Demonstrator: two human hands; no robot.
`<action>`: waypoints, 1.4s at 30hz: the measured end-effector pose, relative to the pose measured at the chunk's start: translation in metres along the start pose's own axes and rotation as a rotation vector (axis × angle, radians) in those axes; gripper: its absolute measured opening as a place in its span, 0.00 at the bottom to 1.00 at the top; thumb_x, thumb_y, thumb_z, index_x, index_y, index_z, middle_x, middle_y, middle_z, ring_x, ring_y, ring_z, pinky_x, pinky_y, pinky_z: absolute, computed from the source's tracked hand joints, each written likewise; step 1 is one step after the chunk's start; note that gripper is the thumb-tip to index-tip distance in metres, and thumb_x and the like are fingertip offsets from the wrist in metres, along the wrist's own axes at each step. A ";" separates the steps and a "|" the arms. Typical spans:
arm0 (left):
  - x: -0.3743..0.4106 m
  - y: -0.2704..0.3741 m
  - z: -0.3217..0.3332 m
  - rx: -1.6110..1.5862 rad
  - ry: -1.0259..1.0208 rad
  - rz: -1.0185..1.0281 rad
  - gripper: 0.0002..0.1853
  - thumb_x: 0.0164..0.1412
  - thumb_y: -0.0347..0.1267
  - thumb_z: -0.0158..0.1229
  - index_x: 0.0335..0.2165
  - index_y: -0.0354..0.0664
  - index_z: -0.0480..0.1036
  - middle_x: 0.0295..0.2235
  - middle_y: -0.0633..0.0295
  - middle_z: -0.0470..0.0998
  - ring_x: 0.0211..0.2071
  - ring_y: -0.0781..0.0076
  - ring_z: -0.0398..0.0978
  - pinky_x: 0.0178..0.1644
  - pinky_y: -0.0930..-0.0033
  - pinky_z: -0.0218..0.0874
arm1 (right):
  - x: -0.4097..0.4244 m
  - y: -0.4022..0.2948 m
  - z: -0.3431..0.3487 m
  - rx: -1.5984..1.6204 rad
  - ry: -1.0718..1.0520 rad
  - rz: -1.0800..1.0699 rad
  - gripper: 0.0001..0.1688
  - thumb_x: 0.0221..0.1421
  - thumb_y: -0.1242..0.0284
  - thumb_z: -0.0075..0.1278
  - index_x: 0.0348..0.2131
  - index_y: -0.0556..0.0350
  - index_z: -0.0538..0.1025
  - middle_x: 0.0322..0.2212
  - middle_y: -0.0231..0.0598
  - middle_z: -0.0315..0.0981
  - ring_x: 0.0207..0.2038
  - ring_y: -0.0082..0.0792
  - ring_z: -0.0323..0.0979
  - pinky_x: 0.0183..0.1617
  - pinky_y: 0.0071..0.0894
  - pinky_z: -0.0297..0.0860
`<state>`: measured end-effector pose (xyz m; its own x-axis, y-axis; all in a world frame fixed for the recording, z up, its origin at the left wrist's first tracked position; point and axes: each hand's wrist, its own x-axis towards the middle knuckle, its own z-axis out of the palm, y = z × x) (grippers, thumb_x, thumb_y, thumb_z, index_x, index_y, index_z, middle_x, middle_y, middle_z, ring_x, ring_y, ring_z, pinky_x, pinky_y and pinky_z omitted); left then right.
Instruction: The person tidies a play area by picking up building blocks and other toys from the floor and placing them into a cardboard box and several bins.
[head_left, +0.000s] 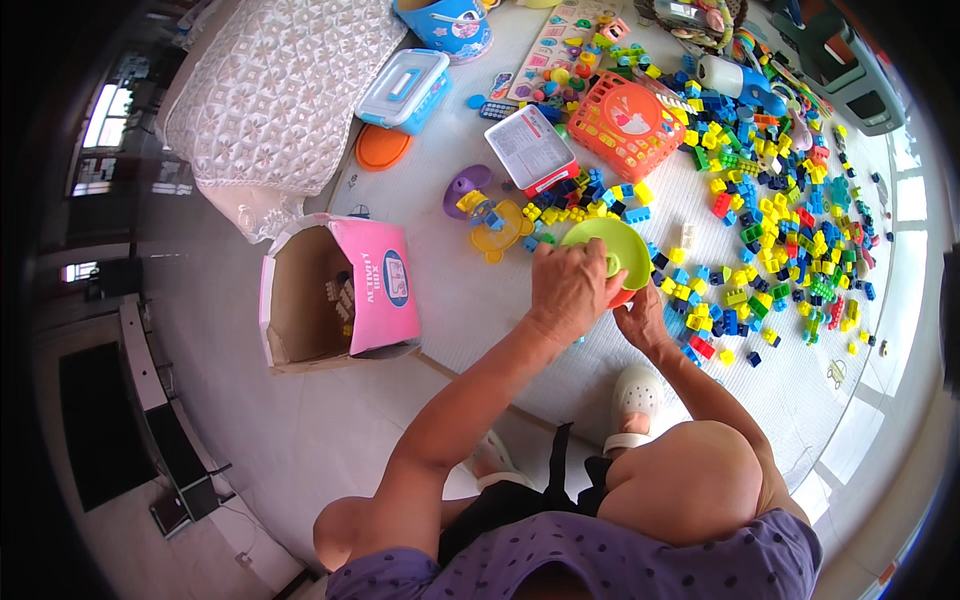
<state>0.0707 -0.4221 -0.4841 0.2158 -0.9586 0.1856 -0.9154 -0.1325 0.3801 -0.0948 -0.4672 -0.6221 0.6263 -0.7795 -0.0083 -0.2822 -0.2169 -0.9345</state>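
In front of me my left hand (574, 289) has its fingers on a green plastic bowl-like toy (628, 251), pinching something small and green inside it. My right hand (641, 315) grips its near right side, where a bit of red or orange shows underneath. Toy building blocks (772, 240) in yellow, blue, green and red lie spread to the right. Just left of the bowl are a yellow toy dish (501, 232) and a purple one (465, 191). A red and white tin (531, 146) stands beyond them, beside an orange plastic basket (626, 120).
A pink cardboard box (386, 289) lies at the left with a few blocks inside. Behind it are a lidded blue container (405, 90), an orange lid (382, 146), a blue bucket (457, 30) and a quilted cover (285, 97). A grey-green plastic toy (862, 82) stands far right.
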 end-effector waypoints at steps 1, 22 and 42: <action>0.000 0.006 0.010 0.021 0.044 0.037 0.18 0.53 0.44 0.65 0.28 0.43 0.69 0.17 0.57 0.75 0.19 0.56 0.74 0.31 0.57 0.57 | -0.002 0.014 0.000 -0.053 0.015 -0.048 0.42 0.38 0.88 0.43 0.57 0.58 0.62 0.48 0.55 0.64 0.48 0.57 0.69 0.44 0.39 0.76; 0.036 -0.078 -0.178 -0.181 0.121 -0.284 0.19 0.57 0.41 0.63 0.26 0.32 0.74 0.17 0.53 0.75 0.20 0.63 0.76 0.25 0.60 0.64 | 0.004 -0.011 -0.012 -0.137 0.170 0.026 0.37 0.39 0.94 0.36 0.52 0.58 0.65 0.47 0.47 0.67 0.31 0.34 0.71 0.35 0.29 0.72; 0.069 -0.280 -0.118 0.226 0.257 -0.959 0.34 0.58 0.51 0.56 0.49 0.31 0.64 0.45 0.40 0.75 0.48 0.40 0.73 0.51 0.45 0.64 | -0.027 0.009 -0.012 -0.330 -0.073 -0.125 0.24 0.47 0.90 0.41 0.44 0.55 0.67 0.47 0.51 0.67 0.39 0.59 0.73 0.37 0.47 0.72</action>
<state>0.3824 -0.4215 -0.4708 0.9346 -0.3438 0.0913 -0.3551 -0.8868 0.2959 -0.1229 -0.4549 -0.6266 0.7178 -0.6934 0.0625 -0.4119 -0.4953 -0.7649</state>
